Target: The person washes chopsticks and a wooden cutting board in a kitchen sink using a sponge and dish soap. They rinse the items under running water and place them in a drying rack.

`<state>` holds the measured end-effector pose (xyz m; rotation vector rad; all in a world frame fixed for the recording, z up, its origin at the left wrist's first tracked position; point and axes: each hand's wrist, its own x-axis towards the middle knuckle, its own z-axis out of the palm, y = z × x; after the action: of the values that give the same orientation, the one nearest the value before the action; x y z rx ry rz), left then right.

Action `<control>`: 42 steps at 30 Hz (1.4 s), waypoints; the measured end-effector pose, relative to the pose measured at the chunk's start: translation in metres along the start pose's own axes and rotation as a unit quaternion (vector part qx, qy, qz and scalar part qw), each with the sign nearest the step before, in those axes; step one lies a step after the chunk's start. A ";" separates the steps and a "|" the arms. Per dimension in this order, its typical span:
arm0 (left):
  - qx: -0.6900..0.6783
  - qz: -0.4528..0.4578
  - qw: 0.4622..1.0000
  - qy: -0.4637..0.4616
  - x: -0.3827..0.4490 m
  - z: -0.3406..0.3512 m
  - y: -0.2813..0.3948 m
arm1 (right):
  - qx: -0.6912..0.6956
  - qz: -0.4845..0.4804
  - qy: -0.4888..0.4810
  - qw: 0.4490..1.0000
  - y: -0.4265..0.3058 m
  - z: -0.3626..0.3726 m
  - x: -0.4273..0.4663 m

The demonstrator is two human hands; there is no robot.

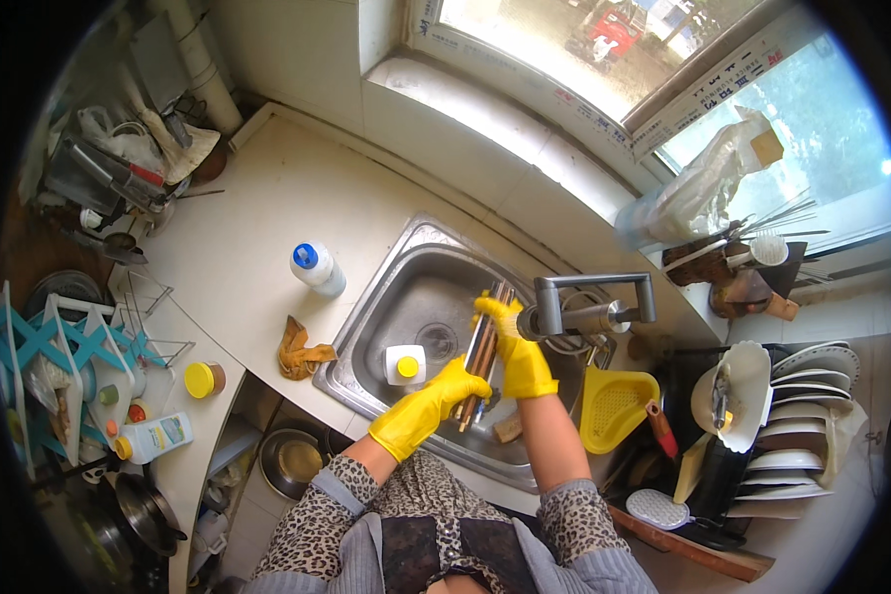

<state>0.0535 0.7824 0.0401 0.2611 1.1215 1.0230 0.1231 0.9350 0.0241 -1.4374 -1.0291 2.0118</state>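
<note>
A bundle of chopsticks is held over the divide of the stainless steel sink. My left hand, in a yellow rubber glove, grips the bundle's lower part. Around its upper end closes my right hand, gloved alike, close beside the grey faucet. A white bottle with a yellow cap stands in the left basin near the drain. In the right basin, below the hands, lies a brown sponge-like block.
Left of the sink are a white bottle with a blue cap and a crumpled brown cloth. A yellow strainer basket hangs at right, before racked plates. Farther left are a yellow-lidded jar and a detergent bottle.
</note>
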 end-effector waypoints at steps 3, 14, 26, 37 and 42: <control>-0.051 -0.018 0.997 -0.049 -0.011 0.005 -0.007 | 0.099 -0.005 -0.093 0.991 -0.004 -0.027 0.044; -0.186 -0.045 0.974 -0.121 -0.001 -0.026 -0.028 | 0.316 0.104 -0.178 0.926 0.016 -0.016 0.032; -0.380 0.014 0.905 -0.191 0.003 -0.033 -0.017 | 0.212 -0.044 -0.147 0.965 -0.006 -0.010 -0.005; -0.278 0.010 0.955 0.102 0.041 -0.003 -0.047 | 0.006 -0.207 0.000 0.978 0.000 0.009 -0.059; 0.118 0.190 0.953 0.203 0.050 -0.022 -0.064 | 0.024 -0.122 -0.035 0.992 -0.014 -0.004 -0.048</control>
<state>0.0728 0.7799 -0.0422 0.4882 1.6144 1.3214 0.1426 0.9105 0.0629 -1.1612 -1.1184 1.9068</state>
